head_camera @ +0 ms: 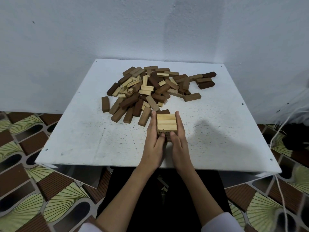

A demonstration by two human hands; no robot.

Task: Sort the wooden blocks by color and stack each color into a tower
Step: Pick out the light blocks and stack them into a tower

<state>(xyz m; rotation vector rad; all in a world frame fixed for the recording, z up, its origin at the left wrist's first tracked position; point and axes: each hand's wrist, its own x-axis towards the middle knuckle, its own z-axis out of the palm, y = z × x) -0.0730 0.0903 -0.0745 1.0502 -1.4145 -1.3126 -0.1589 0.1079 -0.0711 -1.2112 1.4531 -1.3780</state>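
The pale tower [166,124] stands near the front of the white tabletop [83,131], its top layer 3 light blocks side by side. The left hand [154,139] and right hand [178,139] press its 2 sides, fingers nearly straight along the flanks, thumbs at the near face. The blocks look light, stiff and smooth, so layers may slide; squeezing both flanks evenly seems the safest hold. Just beyond lies the mixed pile [150,91] of light, mid-brown and dark blocks.
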